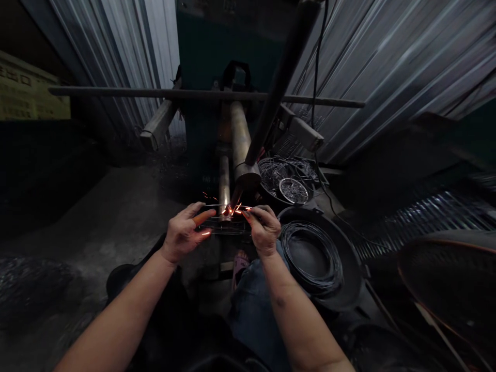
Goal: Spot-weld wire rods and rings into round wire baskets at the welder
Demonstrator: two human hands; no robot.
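Observation:
A thin round wire frame (228,232) is stretched between both hands, its wires partly lost in the dark. My left hand (182,233) grips its left side with closed fingers; an orange cover (203,217) wraps one finger. On the right edge, my right hand (265,228) pinches the wire between thumb and fingers. Orange sparks (234,209) fly where the frame meets the slanted upper electrode (237,196) of a spot welder. The welder's lower metal arm (224,178) reaches down to the frame, beside the thicker upper arm (241,132).
A black tub (349,279) with coiled wire (310,258) stands at right. Behind it, a basin holds tangled wire pieces (273,173) and a round wire part (293,191). A long horizontal bar (127,92) crosses the machine. A yellow crate (34,93) is at far left.

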